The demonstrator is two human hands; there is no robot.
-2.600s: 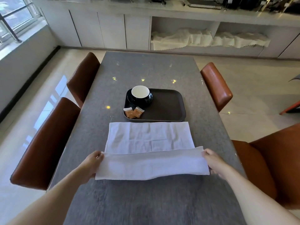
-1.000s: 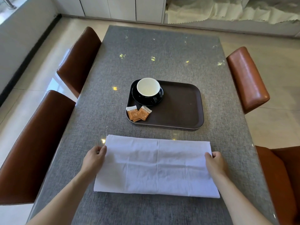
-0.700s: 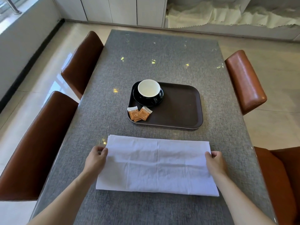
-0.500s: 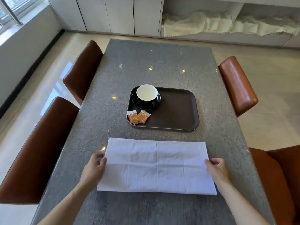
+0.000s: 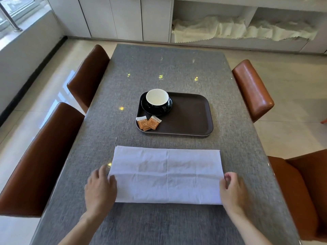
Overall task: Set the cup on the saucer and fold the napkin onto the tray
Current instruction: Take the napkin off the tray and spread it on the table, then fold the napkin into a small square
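A cup (image 5: 157, 97), white inside and black outside, stands on a black saucer (image 5: 168, 107) in the far left corner of the dark brown tray (image 5: 191, 117). The white napkin (image 5: 167, 175) lies flat on the grey table (image 5: 168, 64), folded in half into a long strip just in front of the tray. My left hand (image 5: 100, 189) rests at the strip's left end with its thumb on the cloth. At the right end is my right hand (image 5: 232, 189), fingers loosely curled against the edge. Neither hand lifts any cloth.
Orange sachets (image 5: 149, 122) lie on the tray's near left corner. Brown leather chairs stand on the left (image 5: 40, 156), (image 5: 88, 75) and the right (image 5: 252, 89), (image 5: 304, 188). White cabinets and shelves with cloth (image 5: 244, 29) line the far wall.
The near half of the napkin was folded over onto the far half. Both hands then left the far corners and slid back along the ends toward the near edge.
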